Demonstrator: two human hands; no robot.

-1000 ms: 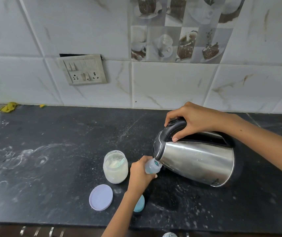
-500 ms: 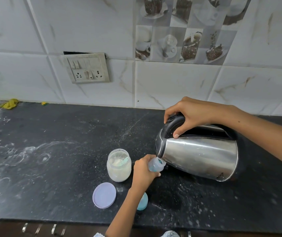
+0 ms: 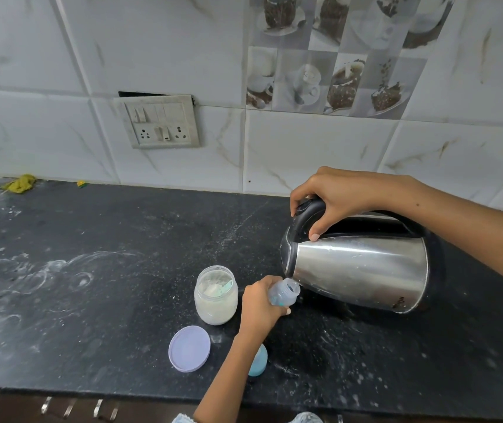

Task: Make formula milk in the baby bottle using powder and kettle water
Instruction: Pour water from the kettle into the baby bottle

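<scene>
A: While our right hand (image 3: 338, 198) is gripping the tilted kettle (image 3: 357, 270) handle, where's the baby bottle (image 3: 283, 296)?
B: We're clutching it in our left hand (image 3: 259, 306), mouth touching the spout; the powder jar (image 3: 216, 294) is crowding just left, with bare counter (image 3: 91, 270) beyond.

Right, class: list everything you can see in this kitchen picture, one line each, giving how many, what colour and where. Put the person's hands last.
Kettle: one, steel with black handle, tipped over the bottle mouth, right of centre.
Baby bottle: one, clear, open-mouthed, tilted toward the kettle spout.
Powder jar: one, clear with white powder and a pale green scoop, open, left of the bottle.
Jar lid: one, lilac, flat on the counter in front of the jar.
Bottle cap: one, blue, partly hidden behind the left forearm.
Counter: one, black, dusted white.
Switch plate: one, off-white, on the wall.
Rag: one, yellow, far left.
Left hand: grips the bottle.
Right hand: grips the kettle handle.
</scene>
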